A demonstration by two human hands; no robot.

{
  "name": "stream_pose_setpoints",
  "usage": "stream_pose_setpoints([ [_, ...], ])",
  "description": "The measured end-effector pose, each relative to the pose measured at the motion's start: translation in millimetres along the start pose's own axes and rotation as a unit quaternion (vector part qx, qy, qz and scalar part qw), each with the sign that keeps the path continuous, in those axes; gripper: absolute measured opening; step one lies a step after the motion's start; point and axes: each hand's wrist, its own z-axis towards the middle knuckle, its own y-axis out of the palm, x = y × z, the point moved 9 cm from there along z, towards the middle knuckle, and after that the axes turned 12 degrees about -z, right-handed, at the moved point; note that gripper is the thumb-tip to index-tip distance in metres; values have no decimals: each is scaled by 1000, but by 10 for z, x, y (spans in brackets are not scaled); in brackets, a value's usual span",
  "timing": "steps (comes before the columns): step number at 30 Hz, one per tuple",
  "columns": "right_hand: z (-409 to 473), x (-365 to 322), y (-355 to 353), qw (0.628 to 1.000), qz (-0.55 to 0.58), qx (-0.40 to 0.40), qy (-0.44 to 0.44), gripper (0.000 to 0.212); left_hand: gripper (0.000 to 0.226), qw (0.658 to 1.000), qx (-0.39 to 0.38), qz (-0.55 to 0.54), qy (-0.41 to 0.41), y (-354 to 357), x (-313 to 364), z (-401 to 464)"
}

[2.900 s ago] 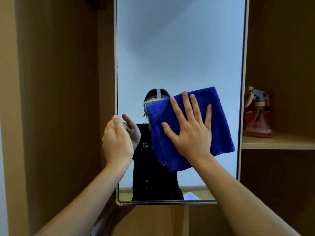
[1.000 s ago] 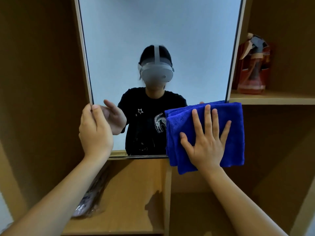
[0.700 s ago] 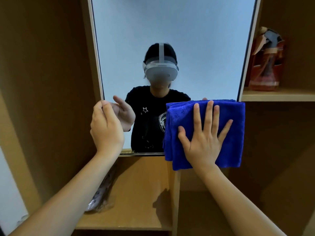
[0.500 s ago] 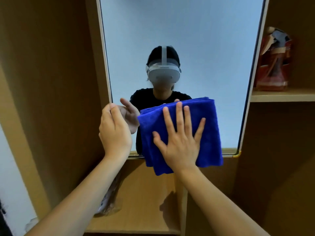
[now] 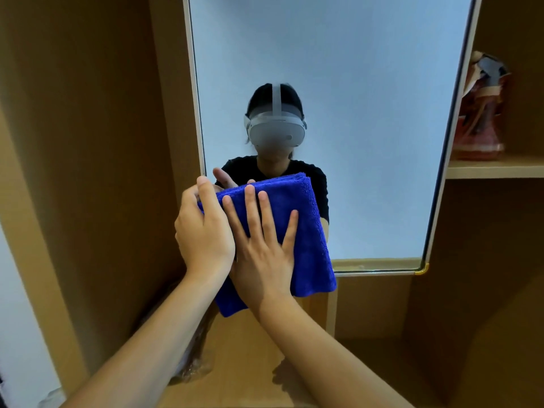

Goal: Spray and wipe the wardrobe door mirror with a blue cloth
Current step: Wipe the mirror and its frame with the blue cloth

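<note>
Mirror [image 5: 368, 98]: fills the upper centre of the frame, its bottom edge running across the lower middle.
Blue cloth [image 5: 303, 231]: folded, flat against the glass at the mirror's lower left corner, its bottom part hanging below the mirror edge.
Right hand [image 5: 265, 254]: fingers spread and straight, palm pressing the cloth to the glass.
Left hand [image 5: 203, 234]: at the mirror's left edge, fingers curved over the cloth's upper left corner; a true grip or mere touch is hard to tell.
Spray bottle [image 5: 479, 113]: reddish, on the shelf [image 5: 497, 169] at the right of the frame, well apart from both hands.
Risk: the two hands crowd together, so the stroke may stall and leave the corner strip unwiped; the loose hanging part could slip off the glass if the palm's pressure eases.
Hidden: the left fingertips behind the cloth, the glass under the cloth, and any spray or streaks. The bottle is blurred, and a crinkled plastic item at the lower left is unclear.
</note>
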Motion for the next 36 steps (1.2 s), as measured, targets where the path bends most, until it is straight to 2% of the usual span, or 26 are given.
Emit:
stream_pose_setpoints([
  [5, -52, 28, 10, 1000, 9, 0, -6, 64, 46, 1000, 1, 0, 7, 5, -5, -29],
  [13, -160, 261, 39, 999, -20, 47, -8, 67, 39, 1000, 0, 18, 17, 14, 7, -31],
  [18, -227, 614, 77, 998, -33, 62, 0, 65, 43, 1000, 12, 9, 8, 33, -25, -29],
  [24, -328, 1104, 102, 996, -59, 73, -1, 66, 58, 999, 41, -28, -7, 23, -40, -75],
  [29, -429, 1591, 115, 995, -62, 69, 25, 68, 36, 1000, 29, 1, 0, 49, -69, -84],
  [36, -447, 1816, 131, 996, -26, 40, 72, 74, 40, 999, 0, 45, 26, 78, -150, -45],
])
